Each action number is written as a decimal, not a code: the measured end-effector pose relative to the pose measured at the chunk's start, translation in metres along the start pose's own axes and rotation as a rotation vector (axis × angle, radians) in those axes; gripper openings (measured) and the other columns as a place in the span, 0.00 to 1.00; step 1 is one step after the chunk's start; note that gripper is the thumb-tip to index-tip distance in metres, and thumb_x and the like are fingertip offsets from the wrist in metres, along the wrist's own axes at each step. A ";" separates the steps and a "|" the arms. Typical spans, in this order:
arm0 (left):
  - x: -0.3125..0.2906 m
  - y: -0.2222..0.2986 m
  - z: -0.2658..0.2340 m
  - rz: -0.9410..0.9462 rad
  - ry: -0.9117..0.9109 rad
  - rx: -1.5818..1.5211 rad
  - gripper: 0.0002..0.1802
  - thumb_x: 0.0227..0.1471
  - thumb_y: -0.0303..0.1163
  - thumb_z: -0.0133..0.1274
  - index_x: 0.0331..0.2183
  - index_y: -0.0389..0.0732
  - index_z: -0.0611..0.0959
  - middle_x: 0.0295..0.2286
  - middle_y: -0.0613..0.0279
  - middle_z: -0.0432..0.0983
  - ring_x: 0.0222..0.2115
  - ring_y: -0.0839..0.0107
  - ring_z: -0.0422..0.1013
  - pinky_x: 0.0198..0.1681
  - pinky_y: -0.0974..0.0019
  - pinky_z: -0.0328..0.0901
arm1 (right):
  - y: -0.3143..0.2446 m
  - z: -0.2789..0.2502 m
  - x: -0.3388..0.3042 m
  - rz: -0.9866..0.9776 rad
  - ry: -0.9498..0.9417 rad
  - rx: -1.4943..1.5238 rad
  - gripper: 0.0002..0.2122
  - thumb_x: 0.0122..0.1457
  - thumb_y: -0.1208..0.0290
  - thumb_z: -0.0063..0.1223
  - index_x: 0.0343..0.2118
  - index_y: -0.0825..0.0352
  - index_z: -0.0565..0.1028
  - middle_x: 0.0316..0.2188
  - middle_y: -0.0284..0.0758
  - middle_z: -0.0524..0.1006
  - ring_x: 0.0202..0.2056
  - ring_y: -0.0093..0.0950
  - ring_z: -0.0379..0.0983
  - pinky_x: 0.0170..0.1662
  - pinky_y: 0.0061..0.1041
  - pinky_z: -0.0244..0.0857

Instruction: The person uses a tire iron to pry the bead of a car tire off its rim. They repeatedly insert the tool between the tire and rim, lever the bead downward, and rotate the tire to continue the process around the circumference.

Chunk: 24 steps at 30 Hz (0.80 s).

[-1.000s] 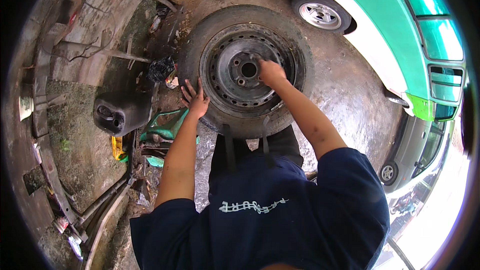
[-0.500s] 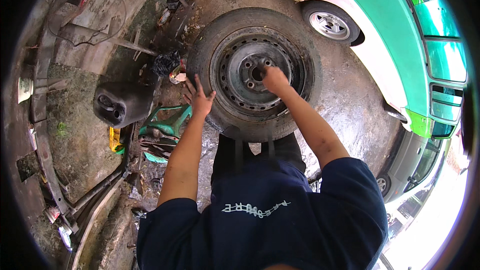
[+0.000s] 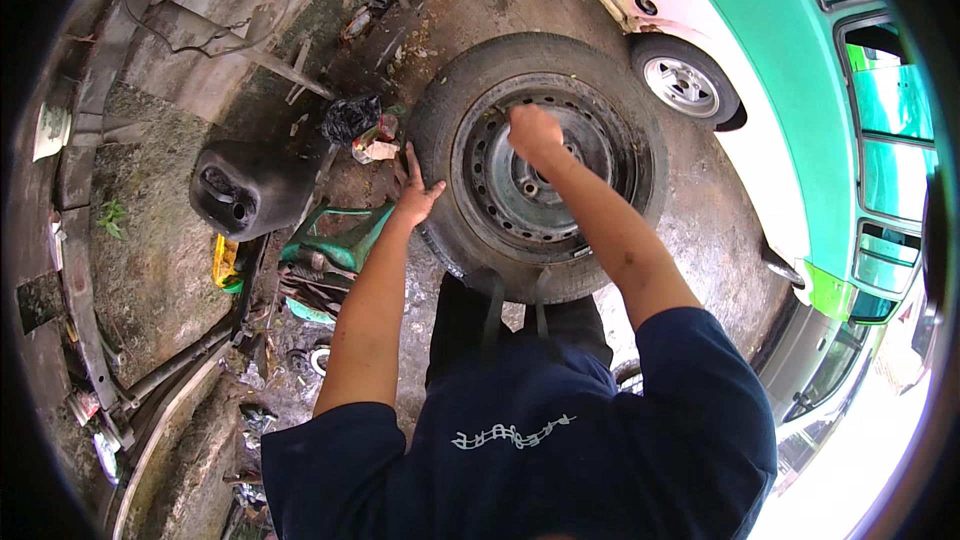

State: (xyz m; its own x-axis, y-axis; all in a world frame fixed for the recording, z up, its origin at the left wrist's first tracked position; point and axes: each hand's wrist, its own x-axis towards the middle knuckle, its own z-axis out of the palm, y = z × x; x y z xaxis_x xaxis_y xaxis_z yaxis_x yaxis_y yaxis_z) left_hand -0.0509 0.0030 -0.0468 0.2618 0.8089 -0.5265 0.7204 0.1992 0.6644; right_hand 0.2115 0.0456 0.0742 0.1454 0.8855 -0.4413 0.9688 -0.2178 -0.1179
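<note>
A worn black tyre [image 3: 628,240] on a dark steel rim [image 3: 497,202] lies on its side in front of my legs. The rim has a ring of small holes, bolt holes around its middle and a dusty, scuffed surface. My left hand [image 3: 416,190] rests on the tyre's left sidewall with its fingers spread. Over the upper part of the rim, my right hand [image 3: 536,132] is closed in a fist. A small dark tip seems to stick out beside its fingers; what it is I cannot make out. The hand and forearm hide part of the hub.
A green plastic stool [image 3: 345,240] bearing tools and a black plastic tank [image 3: 250,188] stand at the left. Close to the tyre lies a black plastic bag [image 3: 352,120] with litter. A green and white van [image 3: 760,70] is parked at the right, a grey car [image 3: 815,355] behind it.
My right hand has gone from the hub's centre toward the upper left of the rim, still closed. My left hand stays on the sidewall. The whole view has shifted slightly.
</note>
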 end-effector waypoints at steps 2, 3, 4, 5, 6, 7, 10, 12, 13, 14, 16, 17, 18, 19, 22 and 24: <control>0.001 -0.003 -0.001 -0.010 -0.040 -0.007 0.60 0.50 0.44 0.58 0.61 0.65 0.26 0.62 0.41 0.19 0.63 0.39 0.30 0.62 0.41 0.39 | 0.000 0.002 -0.001 -0.010 -0.017 0.003 0.11 0.52 0.73 0.48 0.35 0.68 0.80 0.37 0.48 0.78 0.41 0.44 0.77 0.43 0.38 0.72; 0.003 -0.004 -0.001 0.036 -0.029 -0.026 0.60 0.50 0.44 0.58 0.61 0.65 0.26 0.62 0.41 0.20 0.63 0.39 0.30 0.62 0.41 0.39 | 0.005 0.001 0.001 0.001 -0.014 -0.002 0.11 0.52 0.73 0.48 0.35 0.68 0.80 0.37 0.48 0.78 0.41 0.44 0.77 0.43 0.38 0.72; 0.002 -0.007 -0.001 0.091 -0.013 -0.041 0.60 0.50 0.44 0.58 0.61 0.65 0.27 0.62 0.41 0.20 0.63 0.39 0.29 0.62 0.41 0.38 | 0.013 -0.002 0.003 0.034 -0.009 -0.015 0.11 0.52 0.73 0.48 0.34 0.68 0.80 0.36 0.48 0.78 0.40 0.44 0.77 0.43 0.38 0.72; 0.003 -0.008 0.001 0.093 -0.027 -0.056 0.59 0.50 0.43 0.58 0.61 0.65 0.27 0.62 0.41 0.20 0.63 0.39 0.29 0.62 0.42 0.38 | 0.025 -0.008 0.008 0.042 0.000 -0.006 0.11 0.52 0.73 0.48 0.35 0.68 0.79 0.37 0.49 0.78 0.41 0.43 0.77 0.43 0.38 0.72; 0.001 -0.010 0.004 0.101 -0.014 -0.059 0.59 0.50 0.43 0.58 0.62 0.64 0.27 0.62 0.40 0.20 0.63 0.39 0.29 0.63 0.43 0.38 | 0.037 -0.014 0.012 0.070 0.004 -0.008 0.11 0.52 0.73 0.48 0.35 0.68 0.79 0.37 0.49 0.78 0.41 0.43 0.77 0.43 0.39 0.72; 0.003 -0.011 0.005 0.060 -0.029 -0.057 0.59 0.50 0.42 0.58 0.62 0.63 0.28 0.62 0.40 0.21 0.63 0.39 0.29 0.63 0.43 0.37 | 0.043 -0.017 0.013 0.119 0.025 -0.018 0.11 0.52 0.73 0.48 0.35 0.68 0.79 0.37 0.49 0.78 0.41 0.43 0.77 0.43 0.39 0.72; 0.002 -0.012 0.005 0.097 0.013 -0.023 0.58 0.51 0.44 0.58 0.62 0.62 0.29 0.63 0.41 0.22 0.63 0.40 0.27 0.63 0.43 0.38 | 0.040 -0.016 0.012 0.101 -0.015 -0.024 0.11 0.52 0.73 0.47 0.36 0.69 0.79 0.37 0.49 0.78 0.40 0.43 0.77 0.42 0.39 0.72; 0.004 -0.011 0.004 0.134 0.038 -0.016 0.58 0.51 0.44 0.58 0.63 0.62 0.30 0.63 0.42 0.23 0.63 0.41 0.27 0.62 0.43 0.38 | 0.021 -0.005 0.005 0.037 -0.032 -0.042 0.11 0.52 0.74 0.47 0.36 0.68 0.79 0.37 0.47 0.78 0.41 0.43 0.77 0.42 0.38 0.72; 0.004 -0.010 0.004 0.123 0.035 -0.020 0.58 0.51 0.44 0.58 0.63 0.62 0.30 0.63 0.42 0.23 0.63 0.41 0.27 0.62 0.43 0.38 | 0.012 -0.001 0.004 -0.018 -0.060 -0.048 0.11 0.52 0.74 0.47 0.36 0.68 0.79 0.37 0.47 0.78 0.41 0.43 0.77 0.43 0.38 0.72; 0.004 -0.010 0.003 0.107 0.028 -0.021 0.58 0.51 0.44 0.58 0.63 0.61 0.30 0.63 0.42 0.22 0.63 0.41 0.27 0.62 0.43 0.38 | 0.007 0.001 0.003 -0.019 -0.074 -0.055 0.11 0.51 0.74 0.47 0.36 0.68 0.79 0.38 0.47 0.78 0.41 0.43 0.77 0.43 0.39 0.72; 0.003 -0.010 0.003 0.158 0.057 -0.032 0.59 0.49 0.42 0.60 0.63 0.59 0.31 0.62 0.38 0.24 0.63 0.40 0.29 0.63 0.45 0.38 | 0.007 0.002 0.006 -0.057 -0.109 -0.063 0.12 0.51 0.74 0.47 0.37 0.68 0.79 0.38 0.47 0.78 0.41 0.44 0.76 0.44 0.39 0.71; 0.003 -0.010 0.003 0.156 0.053 -0.036 0.60 0.48 0.41 0.60 0.63 0.58 0.31 0.62 0.36 0.25 0.63 0.39 0.31 0.63 0.46 0.37 | 0.014 0.001 0.009 -0.031 -0.097 -0.049 0.12 0.51 0.73 0.47 0.37 0.68 0.79 0.38 0.47 0.78 0.42 0.44 0.76 0.44 0.39 0.71; 0.002 -0.010 0.003 0.157 0.058 -0.048 0.60 0.48 0.41 0.60 0.63 0.58 0.31 0.62 0.37 0.25 0.63 0.39 0.31 0.63 0.46 0.37 | 0.026 -0.003 0.014 -0.015 -0.085 -0.037 0.12 0.51 0.73 0.48 0.37 0.68 0.79 0.38 0.47 0.78 0.42 0.44 0.76 0.44 0.39 0.71; 0.002 -0.010 0.002 0.132 0.043 -0.059 0.60 0.48 0.41 0.60 0.63 0.58 0.31 0.62 0.37 0.25 0.63 0.40 0.31 0.63 0.45 0.37 | 0.042 -0.008 0.019 0.018 -0.078 -0.033 0.12 0.51 0.73 0.48 0.37 0.68 0.79 0.38 0.47 0.78 0.43 0.44 0.76 0.44 0.39 0.71; 0.001 -0.007 0.000 0.066 0.000 -0.043 0.59 0.50 0.42 0.59 0.63 0.60 0.30 0.62 0.41 0.21 0.63 0.42 0.27 0.62 0.44 0.40 | 0.094 -0.016 0.019 0.213 0.008 0.079 0.13 0.53 0.71 0.48 0.40 0.67 0.78 0.40 0.47 0.78 0.44 0.44 0.75 0.46 0.40 0.70; 0.002 -0.004 -0.002 0.059 -0.004 -0.043 0.58 0.50 0.42 0.59 0.63 0.61 0.30 0.62 0.42 0.21 0.63 0.43 0.26 0.62 0.44 0.40 | 0.126 -0.019 0.008 0.295 0.037 0.090 0.14 0.54 0.68 0.49 0.41 0.66 0.78 0.41 0.47 0.77 0.45 0.44 0.74 0.47 0.40 0.69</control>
State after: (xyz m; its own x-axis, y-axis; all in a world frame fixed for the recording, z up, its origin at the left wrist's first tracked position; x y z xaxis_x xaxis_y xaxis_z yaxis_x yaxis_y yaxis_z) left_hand -0.0543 0.0051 -0.0494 0.3052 0.8179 -0.4877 0.6755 0.1750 0.7163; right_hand 0.3383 0.0330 0.0724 0.4266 0.7924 -0.4359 0.8622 -0.5019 -0.0684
